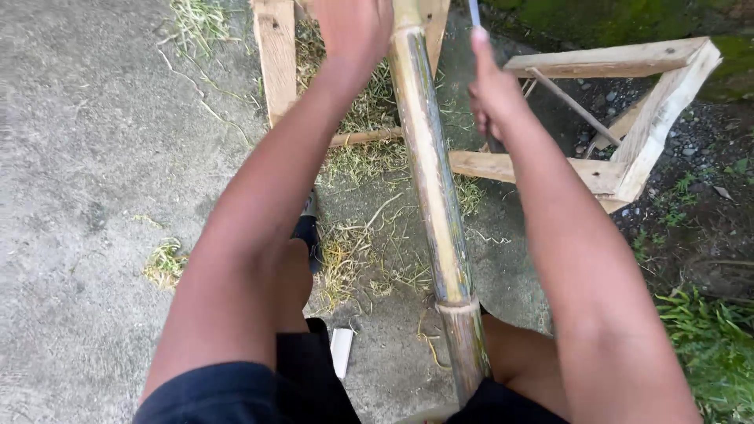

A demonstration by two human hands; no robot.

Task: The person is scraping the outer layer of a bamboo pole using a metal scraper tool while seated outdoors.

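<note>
Concrete ground (pixel 94 157) fills the left of the view, grey and rough, with tufts of dry grass clippings (pixel 369 251) strewn across the middle. Over on the right, a rough wooden frame (pixel 652 133) of pale planks stands over dark gravel, its upper planks running out of the top edge, so its full shape is lost.

Down the centre runs the bamboo pole (pixel 432 180), long, yellow-green and weathered, slanting from the top edge to between the person's knees; its lower end disappears behind black shorts (pixel 314 385), its upper end is cut off by the picture.

Now the hands. The left hand (pixel 353 27) is up at the top, just beside the pole and touching its left side; only the back of the hand shows and the fingers are cropped away, so whether it grips the pole cannot be told. The right hand (pixel 491 86) is curled closed around a thin handle, with a slim grey blade or rod (pixel 474 12) rising from the fist and leaving the frame at once; what tool it is cannot be made out.

Smallest of all, a small white strip (pixel 342 351) lies on the concrete by the left knee.
</note>
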